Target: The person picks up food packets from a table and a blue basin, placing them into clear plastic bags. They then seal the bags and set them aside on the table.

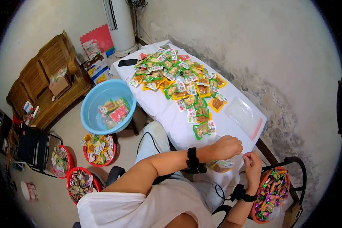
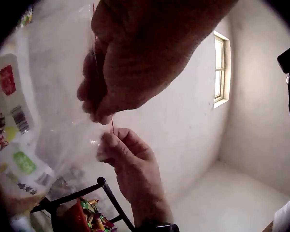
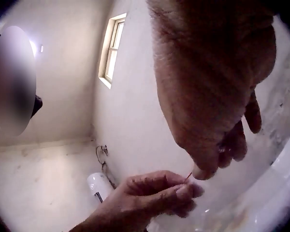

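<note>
Both hands are at the top edge of a clear zip bag (image 1: 221, 166), which hangs over the lap with snack packets inside. My left hand (image 1: 225, 147) grips one part of the edge with curled fingers. My right hand (image 1: 253, 167) pinches the edge a short way off, between thumb and forefinger. In the left wrist view, a thin red seal line runs between the left hand (image 2: 135, 58) and the right hand (image 2: 135, 166), with white-labelled packets (image 2: 24, 164) showing through the plastic. The right wrist view shows both sets of fingertips close together.
A white-covered table (image 1: 159, 110) bears a heap of snack packets (image 1: 178, 72), a phone (image 1: 127, 62) and flat clear bags (image 1: 244, 116). A blue basin (image 1: 88, 114) with packets stands left. Red tubs of snacks sit on the floor; another tub (image 1: 271, 193) is at right.
</note>
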